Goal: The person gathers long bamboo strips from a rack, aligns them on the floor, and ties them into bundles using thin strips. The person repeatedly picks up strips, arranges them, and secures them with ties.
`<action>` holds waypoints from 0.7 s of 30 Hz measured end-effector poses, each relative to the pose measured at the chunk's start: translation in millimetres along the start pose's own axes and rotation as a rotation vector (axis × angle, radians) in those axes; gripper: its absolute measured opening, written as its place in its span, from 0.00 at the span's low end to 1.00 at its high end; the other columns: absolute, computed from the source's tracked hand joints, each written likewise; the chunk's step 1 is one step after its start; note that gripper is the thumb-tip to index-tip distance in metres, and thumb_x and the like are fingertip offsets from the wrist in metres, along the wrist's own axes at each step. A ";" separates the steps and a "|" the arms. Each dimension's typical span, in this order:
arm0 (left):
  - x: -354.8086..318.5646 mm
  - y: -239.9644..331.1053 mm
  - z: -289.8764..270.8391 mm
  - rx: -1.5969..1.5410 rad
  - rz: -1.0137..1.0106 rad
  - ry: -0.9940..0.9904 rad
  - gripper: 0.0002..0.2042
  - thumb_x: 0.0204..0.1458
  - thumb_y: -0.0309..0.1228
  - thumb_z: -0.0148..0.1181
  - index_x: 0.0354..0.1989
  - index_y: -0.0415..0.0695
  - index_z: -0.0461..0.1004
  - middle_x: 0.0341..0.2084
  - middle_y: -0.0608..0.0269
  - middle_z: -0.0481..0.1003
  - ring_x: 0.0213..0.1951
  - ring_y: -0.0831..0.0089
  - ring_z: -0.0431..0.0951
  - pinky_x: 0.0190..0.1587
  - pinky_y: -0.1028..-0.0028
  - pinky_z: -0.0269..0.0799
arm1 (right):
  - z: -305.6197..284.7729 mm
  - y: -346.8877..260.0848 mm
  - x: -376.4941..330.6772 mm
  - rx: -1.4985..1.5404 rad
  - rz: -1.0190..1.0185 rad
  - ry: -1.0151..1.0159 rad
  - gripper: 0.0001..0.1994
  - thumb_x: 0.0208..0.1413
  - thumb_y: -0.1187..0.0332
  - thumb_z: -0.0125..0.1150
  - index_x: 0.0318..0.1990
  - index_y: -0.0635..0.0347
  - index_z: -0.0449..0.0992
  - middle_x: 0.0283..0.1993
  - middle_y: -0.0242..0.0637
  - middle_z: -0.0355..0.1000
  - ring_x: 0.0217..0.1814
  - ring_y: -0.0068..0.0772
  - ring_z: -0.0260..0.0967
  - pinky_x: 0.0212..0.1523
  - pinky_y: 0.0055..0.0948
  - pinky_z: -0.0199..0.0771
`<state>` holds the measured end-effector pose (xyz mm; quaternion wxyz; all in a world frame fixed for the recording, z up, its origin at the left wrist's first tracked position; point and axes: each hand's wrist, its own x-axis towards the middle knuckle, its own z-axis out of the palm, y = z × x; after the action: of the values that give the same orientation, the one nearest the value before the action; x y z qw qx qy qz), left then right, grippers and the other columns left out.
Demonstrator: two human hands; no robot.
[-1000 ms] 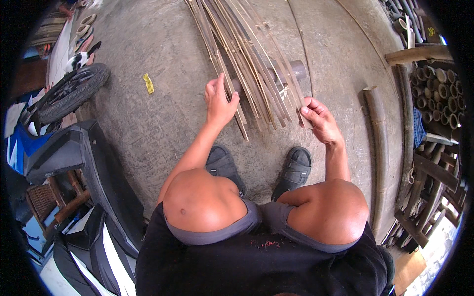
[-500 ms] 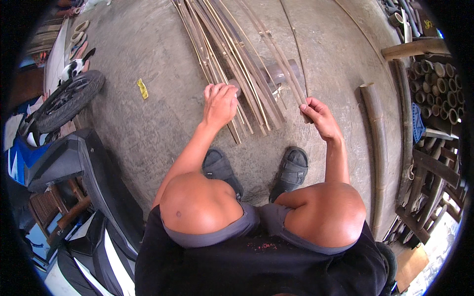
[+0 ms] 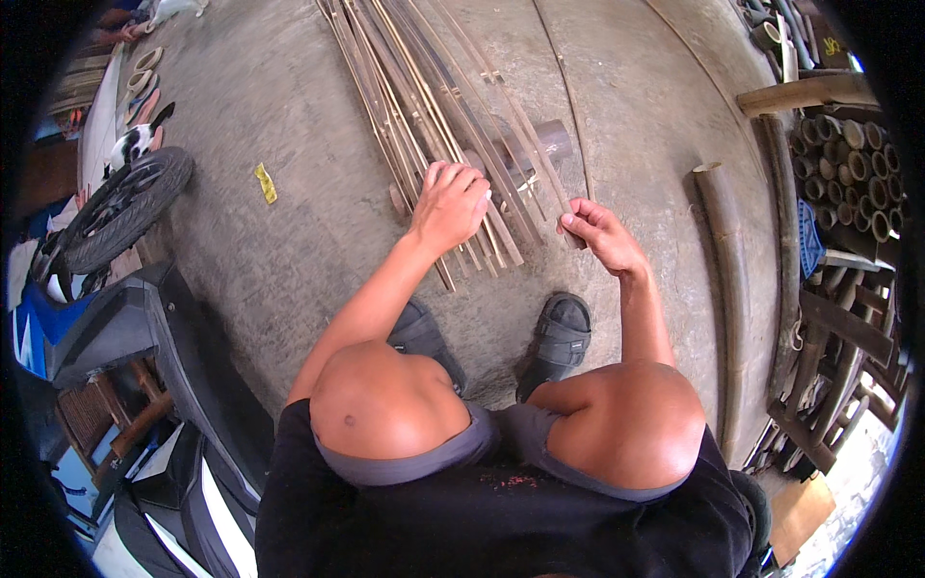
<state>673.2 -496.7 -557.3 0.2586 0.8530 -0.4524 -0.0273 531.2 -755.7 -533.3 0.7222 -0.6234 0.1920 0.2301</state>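
A bundle of long, thin bamboo strips (image 3: 406,101) fans away from me over the concrete floor, its near ends loose and uneven. Across the near part of the bundle lies my left hand (image 3: 449,204), its fingers curled down over several strips; the fingertips are partly hidden. To its right, my right hand (image 3: 609,237) pinches the near end of a single bamboo strip (image 3: 525,130) between thumb and fingers. This strip runs along the bundle's right side. Beneath the strips rests a short, thick piece of bamboo (image 3: 552,141), mostly covered.
A thick bamboo pole (image 3: 729,279) lies along the right, before a stack of bamboo tubes (image 3: 848,173). Another thin strip (image 3: 570,91) lies on the floor ahead. A motorbike (image 3: 193,356) stands close on the left, near a cat (image 3: 133,146) and a yellow wrapper (image 3: 266,183).
My left hand has shifted right over the bundle. My right hand, still pinching its strip, has come left, bringing that strip's end closer to the others. The view has turned slightly.
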 end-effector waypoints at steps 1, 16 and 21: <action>1.3 0.3 -1.4 0.009 -0.015 -0.005 0.10 0.54 0.34 0.59 0.42 0.45 0.79 0.41 0.61 0.76 0.52 0.63 0.72 0.61 0.54 0.58 | 0.1 2.0 1.4 0.010 0.001 0.036 0.08 0.66 0.62 0.57 0.40 0.55 0.75 0.32 0.20 0.68 0.33 0.15 0.60 0.36 0.20 0.62; 5.2 -6.1 0.2 -0.128 -0.394 0.103 0.22 0.52 0.35 0.64 0.55 0.43 0.71 0.38 0.56 0.73 0.45 0.56 0.72 0.52 0.59 0.67 | 19.3 22.1 37.0 0.070 -0.087 0.196 0.10 0.66 0.64 0.55 0.44 0.62 0.75 0.35 0.30 0.75 0.35 0.22 0.71 0.39 0.26 0.73; 12.3 -5.0 -0.2 -0.300 -0.713 -0.026 0.27 0.49 0.35 0.67 0.56 0.37 0.66 0.31 0.54 0.76 0.34 0.58 0.78 0.41 0.60 0.75 | 25.4 6.8 26.0 -0.277 -0.162 0.364 0.10 0.66 0.62 0.58 0.39 0.60 0.75 0.30 0.24 0.68 0.31 0.16 0.61 0.33 0.22 0.63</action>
<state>684.3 -504.1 -557.2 0.3489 0.9091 -0.1217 -0.1922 548.4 -727.3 -549.6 0.5994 -0.7611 0.2349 0.0795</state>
